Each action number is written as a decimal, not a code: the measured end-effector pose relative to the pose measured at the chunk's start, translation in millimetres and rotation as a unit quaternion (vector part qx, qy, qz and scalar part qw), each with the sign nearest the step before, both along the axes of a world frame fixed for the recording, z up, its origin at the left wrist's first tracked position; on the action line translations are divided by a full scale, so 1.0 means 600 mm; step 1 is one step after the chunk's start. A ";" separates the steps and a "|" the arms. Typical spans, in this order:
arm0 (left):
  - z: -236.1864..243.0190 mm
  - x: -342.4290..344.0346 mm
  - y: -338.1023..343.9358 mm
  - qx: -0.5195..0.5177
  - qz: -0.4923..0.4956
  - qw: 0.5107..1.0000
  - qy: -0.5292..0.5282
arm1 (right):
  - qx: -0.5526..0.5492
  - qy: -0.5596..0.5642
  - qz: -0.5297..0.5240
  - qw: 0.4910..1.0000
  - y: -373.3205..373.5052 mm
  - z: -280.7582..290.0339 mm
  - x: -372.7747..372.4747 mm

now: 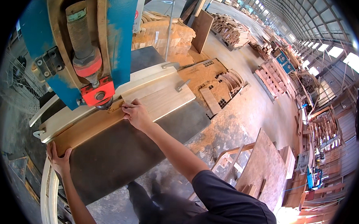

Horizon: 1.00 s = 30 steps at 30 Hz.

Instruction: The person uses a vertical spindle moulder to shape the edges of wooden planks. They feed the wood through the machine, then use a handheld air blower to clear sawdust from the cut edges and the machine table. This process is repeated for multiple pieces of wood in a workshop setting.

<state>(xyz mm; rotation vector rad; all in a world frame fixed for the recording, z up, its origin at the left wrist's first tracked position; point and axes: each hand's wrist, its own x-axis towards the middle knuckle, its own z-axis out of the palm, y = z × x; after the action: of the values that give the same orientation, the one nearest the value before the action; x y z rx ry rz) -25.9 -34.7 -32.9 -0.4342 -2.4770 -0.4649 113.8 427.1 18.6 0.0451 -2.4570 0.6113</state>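
A blue machine [38, 24] holds a spindle [81, 45] with a red block [97, 91] above a pale wooden fence [64, 125] on a dark table [118, 165]. A narrower, warm-toned board [88, 128] lies along the fence. My left hand [59, 161] grips that board's left end, thumb and fingers apart around it. My right hand [136, 115] has curled fingers closed on the board's right part, just right of the spindle, beside a wider pale wooden guide [164, 91] with metal clamps. The spindle's tip is partly hidden by its housing.
Stacked timber [226, 26] and pink-toned pieces [271, 77] stand along the floor. A sawdust-covered pallet [211, 97] lies behind the table. A leaning plywood panel [260, 166] stands at the right, pale boards [50, 198] at lower left, and a wire-guarded fan [20, 75] at far left.
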 end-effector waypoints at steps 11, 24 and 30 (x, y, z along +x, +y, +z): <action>0.005 0.003 0.003 0.014 -0.012 1.000 0.006 | 0.010 0.004 0.001 1.000 -0.003 -0.001 -0.002; 0.008 0.007 0.012 0.021 -0.002 1.000 -0.016 | 0.015 0.003 -0.003 1.000 0.001 -0.004 -0.002; 0.008 0.011 0.005 0.023 0.006 1.000 -0.015 | 0.011 0.001 0.010 1.000 -0.002 -0.005 -0.012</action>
<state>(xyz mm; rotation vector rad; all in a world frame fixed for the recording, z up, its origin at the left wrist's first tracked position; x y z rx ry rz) -19.6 -31.6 -27.8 -0.3950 -2.4903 -0.5261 106.9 426.0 15.8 0.0777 -2.4649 0.5922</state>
